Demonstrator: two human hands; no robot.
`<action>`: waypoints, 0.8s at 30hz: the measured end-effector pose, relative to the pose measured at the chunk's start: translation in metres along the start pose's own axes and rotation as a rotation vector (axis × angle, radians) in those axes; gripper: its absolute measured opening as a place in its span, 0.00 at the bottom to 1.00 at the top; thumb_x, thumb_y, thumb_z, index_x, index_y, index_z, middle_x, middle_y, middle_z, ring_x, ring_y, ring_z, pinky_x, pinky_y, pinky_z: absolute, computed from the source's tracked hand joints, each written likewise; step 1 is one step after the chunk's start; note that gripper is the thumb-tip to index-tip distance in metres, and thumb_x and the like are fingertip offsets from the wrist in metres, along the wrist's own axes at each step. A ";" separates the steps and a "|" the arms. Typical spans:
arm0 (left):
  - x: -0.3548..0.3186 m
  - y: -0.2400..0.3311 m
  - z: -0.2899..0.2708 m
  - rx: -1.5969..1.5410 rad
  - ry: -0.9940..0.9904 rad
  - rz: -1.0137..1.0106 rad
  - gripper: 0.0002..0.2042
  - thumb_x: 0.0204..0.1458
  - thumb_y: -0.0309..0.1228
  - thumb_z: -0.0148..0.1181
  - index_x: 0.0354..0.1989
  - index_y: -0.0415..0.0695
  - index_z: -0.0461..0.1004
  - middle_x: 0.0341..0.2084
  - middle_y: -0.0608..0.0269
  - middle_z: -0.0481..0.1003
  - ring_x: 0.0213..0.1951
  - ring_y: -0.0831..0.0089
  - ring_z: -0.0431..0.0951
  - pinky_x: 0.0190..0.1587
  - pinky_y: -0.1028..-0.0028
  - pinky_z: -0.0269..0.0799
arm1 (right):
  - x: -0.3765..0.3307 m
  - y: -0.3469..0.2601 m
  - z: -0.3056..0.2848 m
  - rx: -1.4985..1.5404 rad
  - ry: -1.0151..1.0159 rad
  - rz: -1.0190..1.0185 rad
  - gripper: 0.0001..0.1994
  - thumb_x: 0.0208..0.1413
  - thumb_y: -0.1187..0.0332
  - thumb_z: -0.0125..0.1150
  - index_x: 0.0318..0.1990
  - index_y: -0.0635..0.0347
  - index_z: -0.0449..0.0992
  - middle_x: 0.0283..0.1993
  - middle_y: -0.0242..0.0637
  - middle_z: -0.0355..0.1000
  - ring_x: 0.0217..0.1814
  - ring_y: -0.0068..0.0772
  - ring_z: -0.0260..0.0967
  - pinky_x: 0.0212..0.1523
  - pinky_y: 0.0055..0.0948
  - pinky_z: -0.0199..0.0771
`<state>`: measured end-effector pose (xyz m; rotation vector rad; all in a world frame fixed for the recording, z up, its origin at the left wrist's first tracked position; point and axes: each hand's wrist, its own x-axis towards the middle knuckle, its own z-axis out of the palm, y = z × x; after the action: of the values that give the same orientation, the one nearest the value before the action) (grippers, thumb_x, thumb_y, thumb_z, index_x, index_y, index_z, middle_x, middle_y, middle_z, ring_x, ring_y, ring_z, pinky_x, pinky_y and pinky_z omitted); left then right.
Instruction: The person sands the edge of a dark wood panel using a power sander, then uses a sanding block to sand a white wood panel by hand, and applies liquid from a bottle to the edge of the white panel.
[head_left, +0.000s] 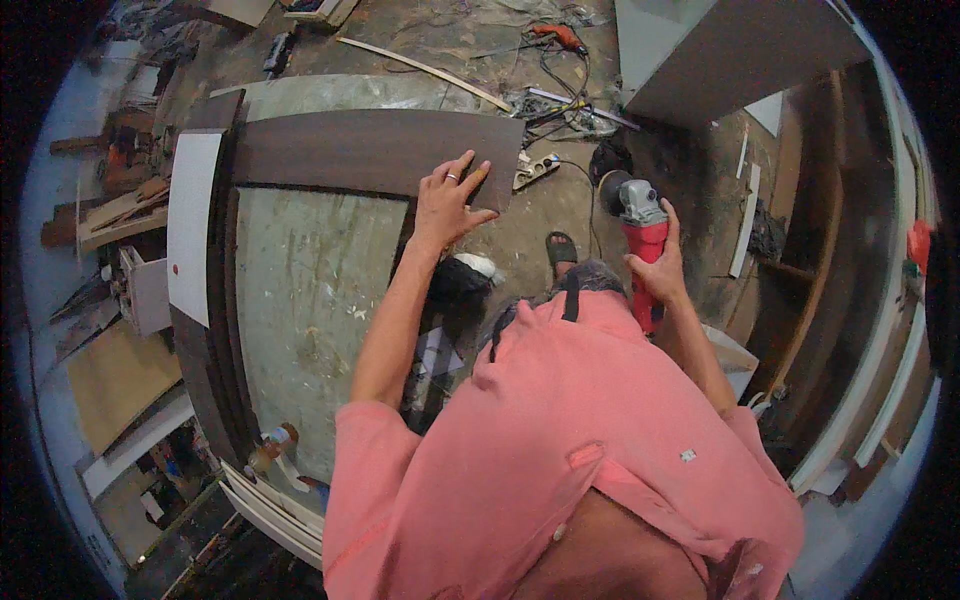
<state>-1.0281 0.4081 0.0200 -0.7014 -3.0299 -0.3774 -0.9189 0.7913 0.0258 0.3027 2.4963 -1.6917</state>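
Note:
Spread flat on the right end of a dark brown wooden board [340, 148], my left hand [453, 203] has its fingers apart and wears a ring. The board lies across the far part of a worn greenish work table [310, 300]. To the right of the board, my right hand [660, 265] is wrapped round the red body of an angle grinder [643, 235]. Its grey head and round disc point away from me, apart from the board. Whether the disc is spinning I cannot tell.
A white panel [196, 230] lies on dark boards along the table's left side. A power strip [537, 172] and a red power tool [560, 38] with tangled cables are on the floor. A large grey panel [750, 60] and a brown cabinet frame [825, 230] stand at right.

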 end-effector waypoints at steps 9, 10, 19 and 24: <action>0.011 -0.010 -0.012 -0.049 -0.094 0.018 0.45 0.35 0.50 0.76 0.68 0.61 0.66 0.69 0.65 0.60 0.64 0.58 0.63 0.61 0.56 0.63 | 0.035 -0.004 -0.028 0.001 -0.017 0.019 0.54 0.38 0.74 0.71 0.75 0.43 0.46 0.66 0.48 0.64 0.64 0.44 0.67 0.62 0.40 0.68; 0.009 -0.015 -0.017 -0.066 -0.110 0.021 0.47 0.34 0.49 0.77 0.69 0.61 0.64 0.69 0.63 0.60 0.65 0.56 0.62 0.63 0.55 0.62 | 0.039 -0.004 -0.031 0.012 -0.020 0.018 0.54 0.38 0.74 0.71 0.75 0.43 0.46 0.66 0.48 0.63 0.64 0.44 0.66 0.62 0.40 0.68; 0.025 -0.126 -0.073 0.030 -0.345 0.017 0.65 0.22 0.55 0.80 0.76 0.61 0.49 0.74 0.53 0.48 0.74 0.50 0.48 0.71 0.50 0.50 | 0.062 0.007 -0.034 0.044 0.055 -0.001 0.53 0.39 0.75 0.70 0.75 0.44 0.47 0.64 0.46 0.64 0.60 0.43 0.67 0.61 0.40 0.69; 0.060 -0.165 -0.106 0.105 -0.514 0.150 0.72 0.13 0.57 0.81 0.76 0.58 0.46 0.75 0.50 0.43 0.75 0.45 0.43 0.72 0.48 0.46 | 0.066 -0.009 -0.031 -0.041 0.148 0.017 0.54 0.38 0.72 0.72 0.75 0.48 0.46 0.67 0.46 0.59 0.65 0.42 0.62 0.64 0.40 0.64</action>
<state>-1.1580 0.2654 0.0884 -1.1673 -3.3913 -0.0326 -0.9841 0.8236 0.0319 0.4596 2.6194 -1.6674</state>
